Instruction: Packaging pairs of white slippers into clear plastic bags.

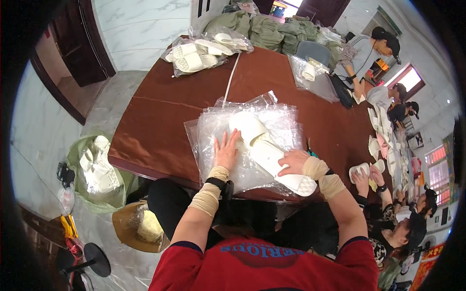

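Two white slippers seem to lie end to end, partly overlapping, on a stack of clear plastic bags (pixel 206 127) in front of me. The far slipper (pixel 246 125) shows its wide band; the near slipper (pixel 297 183) slants toward my right, its textured end at the table's edge. My left hand (pixel 226 149) lies flat with fingers spread on the bags, fingertips at the far slipper's left side. Closed over the near slipper, my right hand (pixel 292 162) has its bent fingers across the slipper's surface. Tan wraps cover both wrists.
Bagged white slippers (pixel 196 56) lie at the brown table's (pixel 150 114) far left; another bagged slipper (pixel 309 72) is far right. A green sack of slippers (pixel 99 169) and a cardboard box (pixel 127 228) stand on the left floor. Other people work along the right, one with hands (pixel 361 182) on slippers.
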`<move>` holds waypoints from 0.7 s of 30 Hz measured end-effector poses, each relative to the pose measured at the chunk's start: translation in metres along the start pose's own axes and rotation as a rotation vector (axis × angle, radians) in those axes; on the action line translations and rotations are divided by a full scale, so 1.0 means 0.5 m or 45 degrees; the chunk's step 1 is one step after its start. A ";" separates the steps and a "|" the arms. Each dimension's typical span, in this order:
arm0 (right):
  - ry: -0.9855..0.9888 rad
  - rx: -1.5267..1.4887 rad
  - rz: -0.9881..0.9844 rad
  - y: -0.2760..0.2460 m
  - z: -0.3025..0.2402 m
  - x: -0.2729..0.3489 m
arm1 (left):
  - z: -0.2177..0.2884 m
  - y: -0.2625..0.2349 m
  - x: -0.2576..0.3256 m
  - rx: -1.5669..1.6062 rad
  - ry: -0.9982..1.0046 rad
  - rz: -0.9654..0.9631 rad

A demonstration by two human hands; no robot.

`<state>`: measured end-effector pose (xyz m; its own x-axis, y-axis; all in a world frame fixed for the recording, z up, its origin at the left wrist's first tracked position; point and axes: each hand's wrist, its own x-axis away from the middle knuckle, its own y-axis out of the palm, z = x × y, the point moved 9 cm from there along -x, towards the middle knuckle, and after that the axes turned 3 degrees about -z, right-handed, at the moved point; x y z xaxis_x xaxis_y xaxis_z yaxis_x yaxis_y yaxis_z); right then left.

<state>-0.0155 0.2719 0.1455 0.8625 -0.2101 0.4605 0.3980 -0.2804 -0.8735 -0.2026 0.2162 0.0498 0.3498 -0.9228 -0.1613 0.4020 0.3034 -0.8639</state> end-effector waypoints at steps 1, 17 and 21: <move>-0.017 -0.069 -0.066 -0.003 -0.002 0.000 | -0.003 -0.001 0.002 0.026 -0.015 -0.007; -0.016 -0.235 0.246 -0.038 0.097 -0.035 | 0.008 -0.002 -0.002 0.016 0.007 -0.046; -0.143 -0.222 0.652 -0.040 0.067 -0.111 | 0.010 -0.002 -0.004 -0.067 0.004 -0.085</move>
<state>-0.0610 0.3204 0.1320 0.9641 -0.2617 -0.0446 -0.1308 -0.3219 -0.9377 -0.1993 0.2189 0.0535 0.3213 -0.9413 -0.1035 0.3791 0.2280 -0.8968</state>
